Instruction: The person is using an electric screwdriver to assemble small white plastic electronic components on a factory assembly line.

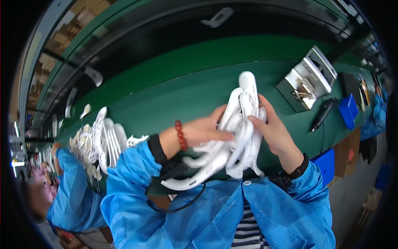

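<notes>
Several curved white plastic parts (213,169) with white cords are bunched together in front of my body, over the near edge of the green bench. My left hand (205,132) presses on the left side of the bunch, its fingers partly hidden among the parts. On the right side, my right hand (274,129) grips the bunch, thumb in front and fingers behind. One rounded white part (248,81) sticks up above the rest toward the far side. Blur hides where one part ends and another begins.
Left on the green bench (166,89) lies a row of similar white parts (108,139) with tangled cords, beside a co-worker's blue sleeve (76,186). At right stand a white-and-green fixture (296,85), a black hand tool (324,114) and a blue bin (349,111). Farther back, a dark belt carries white parts (219,17).
</notes>
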`<state>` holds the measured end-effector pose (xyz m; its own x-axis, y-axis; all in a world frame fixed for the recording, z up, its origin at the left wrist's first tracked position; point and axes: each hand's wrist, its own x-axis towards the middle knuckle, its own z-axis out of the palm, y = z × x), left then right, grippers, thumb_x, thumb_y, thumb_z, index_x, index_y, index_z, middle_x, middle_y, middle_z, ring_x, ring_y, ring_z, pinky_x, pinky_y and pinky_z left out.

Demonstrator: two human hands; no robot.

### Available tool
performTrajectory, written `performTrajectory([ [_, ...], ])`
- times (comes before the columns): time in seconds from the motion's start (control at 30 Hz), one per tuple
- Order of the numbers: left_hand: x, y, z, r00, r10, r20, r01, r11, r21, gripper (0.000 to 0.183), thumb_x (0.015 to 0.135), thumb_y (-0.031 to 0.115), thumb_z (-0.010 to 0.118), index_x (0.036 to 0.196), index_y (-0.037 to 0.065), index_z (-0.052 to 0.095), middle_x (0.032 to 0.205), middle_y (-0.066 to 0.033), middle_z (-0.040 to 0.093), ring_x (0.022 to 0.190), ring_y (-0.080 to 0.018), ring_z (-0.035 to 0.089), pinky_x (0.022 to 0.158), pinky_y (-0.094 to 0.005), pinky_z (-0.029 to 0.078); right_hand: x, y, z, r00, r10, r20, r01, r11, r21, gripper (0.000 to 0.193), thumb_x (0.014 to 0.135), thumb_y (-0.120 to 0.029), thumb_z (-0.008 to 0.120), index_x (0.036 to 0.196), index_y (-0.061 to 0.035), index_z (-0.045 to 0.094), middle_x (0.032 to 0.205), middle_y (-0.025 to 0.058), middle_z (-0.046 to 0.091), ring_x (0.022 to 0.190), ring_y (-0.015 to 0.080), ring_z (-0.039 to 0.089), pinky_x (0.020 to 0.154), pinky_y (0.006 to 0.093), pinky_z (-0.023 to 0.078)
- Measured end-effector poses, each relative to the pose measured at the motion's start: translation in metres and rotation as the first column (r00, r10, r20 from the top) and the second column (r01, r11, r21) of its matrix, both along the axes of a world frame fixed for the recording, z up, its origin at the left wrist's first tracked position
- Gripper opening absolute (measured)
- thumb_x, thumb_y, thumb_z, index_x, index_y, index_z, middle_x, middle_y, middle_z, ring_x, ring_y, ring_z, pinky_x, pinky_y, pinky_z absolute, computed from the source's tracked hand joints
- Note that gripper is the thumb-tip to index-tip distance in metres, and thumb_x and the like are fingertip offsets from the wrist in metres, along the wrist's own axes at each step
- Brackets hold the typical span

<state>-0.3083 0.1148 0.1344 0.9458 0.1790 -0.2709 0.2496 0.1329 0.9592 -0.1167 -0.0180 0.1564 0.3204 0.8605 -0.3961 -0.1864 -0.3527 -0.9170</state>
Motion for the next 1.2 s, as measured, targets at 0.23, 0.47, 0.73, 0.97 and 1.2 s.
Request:
performTrajectory([
  [0.23,-0.039,-0.086,-0.027,0.701,0.664,0.26,-0.667,0.74,-0.089,0.094,0.076,0.013,0.069,0.147,-0.003,0.009,0.148,-0.0195,0.025,0.139,-0.0273,0.023,0.114,-0.0369,0.02,-0.036,-0.007,-0.031,0.922,0.324,-0.211,-0.3,0.944,0.138,0.081,0.081,-0.008,0.07,0.147,-0.0035,0.024,0.14,0.0129,0.041,0.127,0.0227,0.043,0.106,0.0354,0.036],
  [0.47,-0.056,-0.123,-0.036,0.401,0.802,0.443,-0.739,0.569,-0.361,0.121,0.069,0.016,0.08,0.149,0.003,-0.009,0.153,-0.0164,0.015,0.142,-0.0247,0.014,0.115,-0.0357,0.015,-0.048,-0.002,-0.041,0.803,0.49,-0.34,-0.47,0.871,0.145,0.058,0.099,-0.032,0.045,0.149,-0.0122,0.022,0.146,0.0126,0.036,0.132,0.0273,0.041,0.108,0.0415,0.036],
  [0.73,-0.108,-0.211,-0.042,0.051,0.932,0.36,-0.893,0.204,-0.401,0.124,0.068,0.025,0.085,0.149,0.003,-0.006,0.15,-0.0145,0.021,0.14,-0.0229,0.02,0.114,-0.0354,0.021,-0.121,-0.017,-0.029,0.594,0.775,-0.215,-0.776,0.623,0.101,0.086,0.082,-0.046,0.069,0.146,-0.0072,0.026,0.141,0.0096,0.041,0.128,0.0234,0.044,0.107,0.038,0.037],
  [0.97,-0.195,-0.292,-0.067,-0.161,0.977,0.143,-0.937,-0.106,-0.333,0.121,0.065,0.048,0.085,0.148,0.001,0.01,0.147,-0.0104,0.032,0.136,-0.022,0.031,0.111,-0.0368,0.028,-0.23,-0.038,-0.043,0.285,0.954,-0.093,-0.951,0.293,0.1,0.093,0.071,-0.025,0.082,0.144,-0.0027,0.03,0.138,0.013,0.044,0.128,0.0221,0.043,0.107,0.0356,0.034],
  [1.2,-0.285,-0.347,-0.124,-0.37,0.916,-0.153,-0.663,-0.375,-0.648,0.049,0.093,0.019,0.058,0.136,0.002,0.042,0.129,-0.0124,0.053,0.113,-0.0241,0.057,0.096,-0.0375,0.049,-0.375,-0.053,-0.104,0.038,0.903,-0.428,-0.999,0.044,0.004,0.072,0.077,-0.024,0.078,0.132,0.0025,0.041,0.117,0.0128,0.059,0.102,0.0195,0.06,0.087,0.0304,0.049],
])
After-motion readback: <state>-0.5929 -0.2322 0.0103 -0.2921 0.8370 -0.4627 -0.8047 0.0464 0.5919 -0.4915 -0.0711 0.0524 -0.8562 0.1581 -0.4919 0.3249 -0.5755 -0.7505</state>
